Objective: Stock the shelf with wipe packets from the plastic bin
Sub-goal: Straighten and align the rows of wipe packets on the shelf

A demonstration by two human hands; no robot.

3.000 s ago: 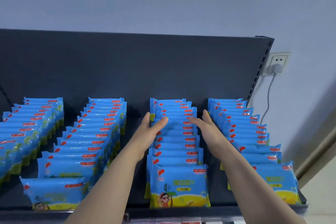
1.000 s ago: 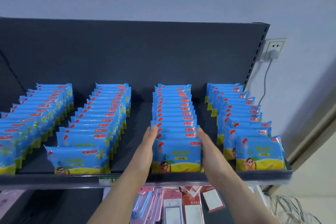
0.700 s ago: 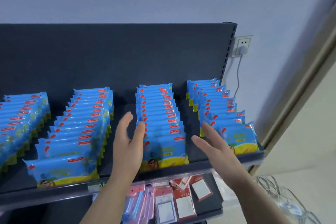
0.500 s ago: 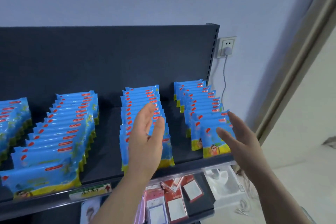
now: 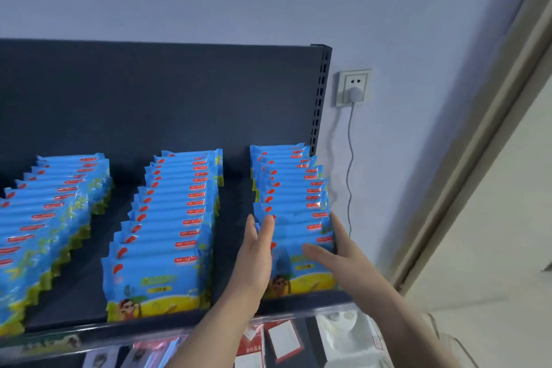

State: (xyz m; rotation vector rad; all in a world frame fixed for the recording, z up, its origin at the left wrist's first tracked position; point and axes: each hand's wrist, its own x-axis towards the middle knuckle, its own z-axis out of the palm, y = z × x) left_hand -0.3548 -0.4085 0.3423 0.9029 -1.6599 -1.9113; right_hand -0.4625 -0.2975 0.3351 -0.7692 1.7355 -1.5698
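Blue and yellow wipe packets stand in rows on the dark shelf [image 5: 74, 327]. The rightmost row [image 5: 291, 188] sits at the shelf's right end. My left hand [image 5: 257, 260] lies flat with straight fingers against that row's left side. My right hand [image 5: 336, 251] presses straight fingers on the row's right side, thumb across the front packet [image 5: 294, 270]. A middle row [image 5: 173, 218] and a left row [image 5: 47, 212] stand untouched. The plastic bin is out of view.
A dark back panel [image 5: 164, 92] rises behind the rows. A wall socket with a plug and cable [image 5: 354, 88] is right of the shelf. Hanging carded goods [image 5: 277, 337] fill the level below. A door frame [image 5: 478, 143] runs along the right.
My hands left the middle row, swung right with my view, and now press on both sides of the rightmost row.
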